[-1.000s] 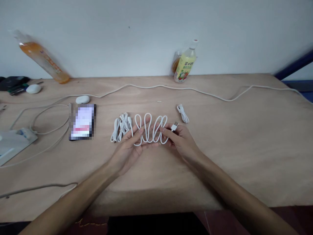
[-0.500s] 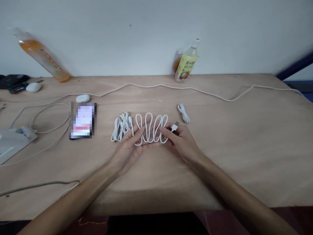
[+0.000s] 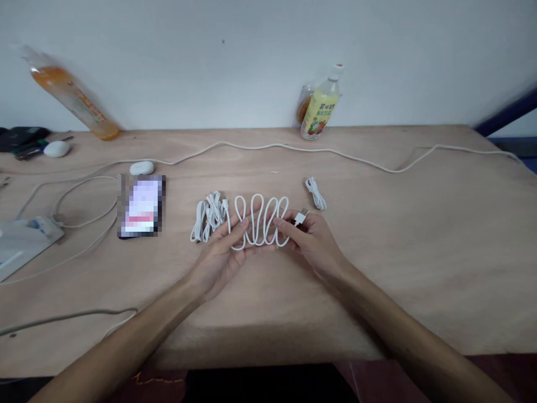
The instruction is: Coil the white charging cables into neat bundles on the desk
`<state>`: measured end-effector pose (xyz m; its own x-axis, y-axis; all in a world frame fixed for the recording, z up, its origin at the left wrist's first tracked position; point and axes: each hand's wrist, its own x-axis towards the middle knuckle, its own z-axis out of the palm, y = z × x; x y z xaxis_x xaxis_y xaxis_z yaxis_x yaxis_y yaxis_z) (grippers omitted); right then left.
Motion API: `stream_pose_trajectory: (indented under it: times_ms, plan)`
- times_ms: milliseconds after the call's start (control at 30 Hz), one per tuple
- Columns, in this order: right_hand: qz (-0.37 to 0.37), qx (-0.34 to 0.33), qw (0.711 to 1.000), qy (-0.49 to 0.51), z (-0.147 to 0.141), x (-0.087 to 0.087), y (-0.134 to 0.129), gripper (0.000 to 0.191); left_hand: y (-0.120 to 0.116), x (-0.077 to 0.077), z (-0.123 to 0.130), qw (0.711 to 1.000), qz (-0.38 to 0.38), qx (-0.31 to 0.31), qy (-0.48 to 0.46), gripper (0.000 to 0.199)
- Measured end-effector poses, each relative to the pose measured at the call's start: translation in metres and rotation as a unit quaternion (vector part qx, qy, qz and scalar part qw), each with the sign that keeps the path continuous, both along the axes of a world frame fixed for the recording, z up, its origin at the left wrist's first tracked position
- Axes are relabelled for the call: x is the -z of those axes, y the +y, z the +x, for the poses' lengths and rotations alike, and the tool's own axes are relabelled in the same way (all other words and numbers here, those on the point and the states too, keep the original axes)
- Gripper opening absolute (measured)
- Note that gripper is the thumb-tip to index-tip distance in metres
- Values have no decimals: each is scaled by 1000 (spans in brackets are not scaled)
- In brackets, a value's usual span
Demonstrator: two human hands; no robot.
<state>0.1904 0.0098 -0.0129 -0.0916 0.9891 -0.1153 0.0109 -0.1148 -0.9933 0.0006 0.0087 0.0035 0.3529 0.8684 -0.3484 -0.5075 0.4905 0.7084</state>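
Over the middle of the worktop [image 3: 419, 252], in the head view, I find one white cable [image 3: 257, 224] folded into a row of narrow loops, held between two bare hands. Left hand [image 3: 220, 249]: grip closed, thumb pressing the loops at their left end against outstretched fingers, which run beneath the cable. Right hand [image 3: 312, 240]: grip closed in a pinch on the loops at the right end; a USB plug [image 3: 301, 217] projects beyond the thumb. Just beyond the left hand lie white cable bundles [image 3: 198, 221], close together; their exact count cannot be told. A single tied bundle [image 3: 315, 193] lies apart, beyond the right hand. Further left, a phone [image 3: 143, 204] with blurred screen lies near a small white case [image 3: 141, 168]. Toward the wall [image 3: 188, 67], a long cord [image 3: 274, 146] crosses the surface, near a yellow-labelled bottle [image 3: 321, 113].
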Motion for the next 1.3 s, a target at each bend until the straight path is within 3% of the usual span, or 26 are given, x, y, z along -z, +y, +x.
stream_pose_trajectory:
  times_ms: [1300]
  plan:
    - [20,-2,1000,4,0,-2,0,31,1,6,-2,1000,15,22,-1,46]
